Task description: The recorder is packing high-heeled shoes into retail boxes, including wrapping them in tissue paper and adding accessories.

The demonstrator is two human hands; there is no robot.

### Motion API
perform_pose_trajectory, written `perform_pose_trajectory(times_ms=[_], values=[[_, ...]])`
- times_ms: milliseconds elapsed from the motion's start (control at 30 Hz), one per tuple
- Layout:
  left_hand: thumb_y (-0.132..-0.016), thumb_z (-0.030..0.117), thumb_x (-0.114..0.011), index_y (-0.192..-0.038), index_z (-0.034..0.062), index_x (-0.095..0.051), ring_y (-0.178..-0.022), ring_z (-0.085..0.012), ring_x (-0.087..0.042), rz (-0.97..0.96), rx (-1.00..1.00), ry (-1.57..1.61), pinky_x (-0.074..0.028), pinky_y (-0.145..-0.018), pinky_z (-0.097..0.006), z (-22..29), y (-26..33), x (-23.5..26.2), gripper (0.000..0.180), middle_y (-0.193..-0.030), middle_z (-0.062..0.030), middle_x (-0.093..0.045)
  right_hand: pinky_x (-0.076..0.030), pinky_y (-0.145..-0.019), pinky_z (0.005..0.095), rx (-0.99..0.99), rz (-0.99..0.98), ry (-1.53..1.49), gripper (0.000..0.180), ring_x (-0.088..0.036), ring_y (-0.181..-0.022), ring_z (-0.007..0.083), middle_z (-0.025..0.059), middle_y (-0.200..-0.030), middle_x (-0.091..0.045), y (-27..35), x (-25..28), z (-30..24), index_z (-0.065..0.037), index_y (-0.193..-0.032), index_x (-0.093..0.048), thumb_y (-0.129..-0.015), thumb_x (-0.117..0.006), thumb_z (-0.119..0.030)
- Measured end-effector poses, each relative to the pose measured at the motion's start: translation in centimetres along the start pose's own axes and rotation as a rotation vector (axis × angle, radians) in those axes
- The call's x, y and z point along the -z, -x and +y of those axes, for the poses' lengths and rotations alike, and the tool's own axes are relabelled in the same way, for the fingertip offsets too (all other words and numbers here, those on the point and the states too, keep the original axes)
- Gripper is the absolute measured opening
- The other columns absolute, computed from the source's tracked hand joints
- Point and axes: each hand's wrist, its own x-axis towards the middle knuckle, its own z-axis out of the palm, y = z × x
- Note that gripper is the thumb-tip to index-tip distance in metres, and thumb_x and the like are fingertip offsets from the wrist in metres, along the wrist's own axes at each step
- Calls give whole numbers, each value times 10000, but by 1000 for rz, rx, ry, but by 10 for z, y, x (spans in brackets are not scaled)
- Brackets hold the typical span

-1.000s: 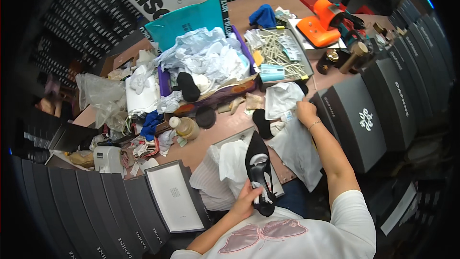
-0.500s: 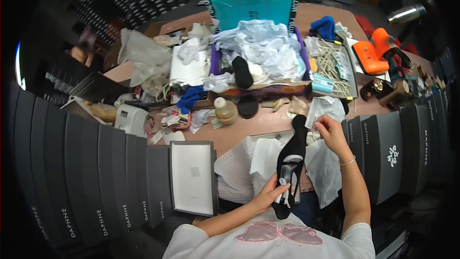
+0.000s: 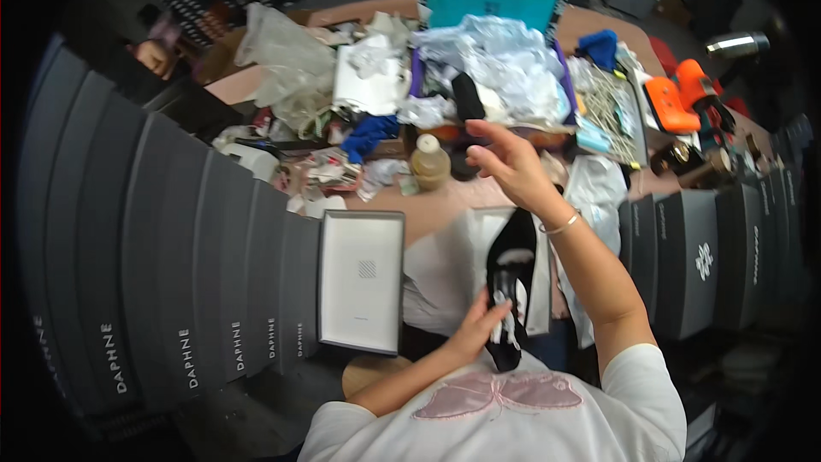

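Observation:
A black high-heeled shoe with white material on it is held low in front of my body. My left hand is closed round its lower part. My right hand is raised over the table, fingers apart and with nothing in them. It is nearest a black fabric-like object at the front of a purple-edged box full of crumpled pale tissue. Close to its left stands a squat bottle of yellowish liquid. Under the shoe is a white-lined box, partly hidden.
An open grey shoebox part with a white inside lies left of centre. Rows of dark shoeboxes line the left, and more shoeboxes line the right. A tray of thin white sticks and an orange object are at the back right.
My right hand has moved up, forward and left, away from the shoe's side, and its fingers have spread. The shoe stays in my left hand. The whole view has shifted slightly.

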Motion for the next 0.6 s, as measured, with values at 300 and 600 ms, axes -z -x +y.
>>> perform_pose_trajectory(times_ms=[300, 600], values=[[-940, 204, -578, -1449, -9, -219, -1250, -269, -450, -62, -307, -505, -354, -1040, -336, -21, -18, -34, 658, -1359, -210, -433, -294, -1092, 412, -201, 4, 577, 1113, -271, -1381, 399, 315, -1454, -278, 261, -12, 25, 61, -1460, -147, -695, -823, -383], [-738, -15, -602, -1296, 71, -536, -1257, -375, -418, 134, -636, -1732, -353, -1041, -431, 86, -25, 19, 569, -1354, -198, -449, -451, -900, 298, -428, 425, -281, 835, -575, -986, 164, 85, -1043, -609, 376, 31, 23, 9, -1388, -343, -729, -733, -324]])
